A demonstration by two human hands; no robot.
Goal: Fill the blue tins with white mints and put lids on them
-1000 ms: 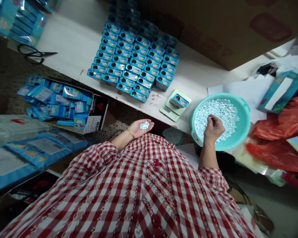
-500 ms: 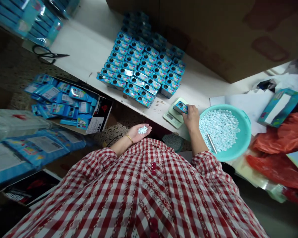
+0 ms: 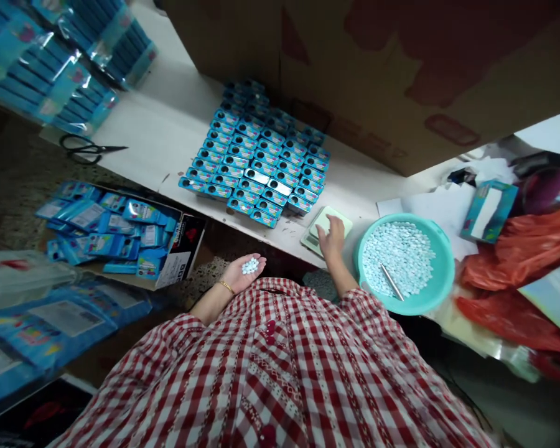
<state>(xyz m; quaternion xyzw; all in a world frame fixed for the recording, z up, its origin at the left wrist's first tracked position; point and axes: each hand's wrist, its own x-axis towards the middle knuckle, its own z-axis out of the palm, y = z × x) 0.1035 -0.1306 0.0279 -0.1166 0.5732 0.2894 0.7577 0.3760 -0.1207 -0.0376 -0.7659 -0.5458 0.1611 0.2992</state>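
My left hand (image 3: 243, 272) lies palm up in front of my body, cupping a small heap of pale blue-white tablets (image 3: 250, 266). My right hand (image 3: 332, 238) is over the near right part of a pale green digital scale (image 3: 343, 217), thumb and fingers apart, with nothing visible in it. Just right of that hand stands a turquoise basin (image 3: 443, 267) full of similar tablets, and a silver metal rod (image 3: 392, 283) lies on them. Beyond the scale, small blue boxes (image 3: 261, 167) stand in tight rows, each with a dark round hole on top.
A carton (image 3: 181, 249) of blue packets is left of the table, with black-handled scissors (image 3: 91, 149) above it. Wrapped blue packs (image 3: 74, 81) are at upper left. A large cardboard box (image 3: 354, 74) borders the back; red plastic bags (image 3: 522, 249) lie right.
My right hand has let go of the small blue box it held on the scale, and its fingers have spread. That box no longer shows on the scale. The view has shifted.
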